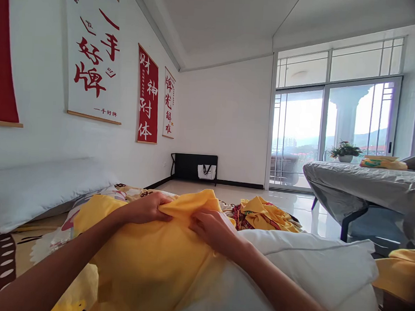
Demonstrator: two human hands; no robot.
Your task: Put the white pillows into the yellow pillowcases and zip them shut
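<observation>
A yellow cloth cover [152, 260] lies bunched in front of me over a white pillow [313, 270]. My left hand [147, 208] is closed, pinching the cover's top edge. My right hand [212, 230] sits just to its right, fingers curled and gripping the same yellow fabric. Both forearms reach in from the bottom of the view. The pillow sticks out from under the yellow cover on the right side.
A white pillow [40, 187] leans by the left wall under hanging scrolls [94, 50]. More yellow patterned cloth [263, 214] is heaped beyond my hands. A table under a grey cover [367, 184] stands at right, glass doors [332, 130] behind it.
</observation>
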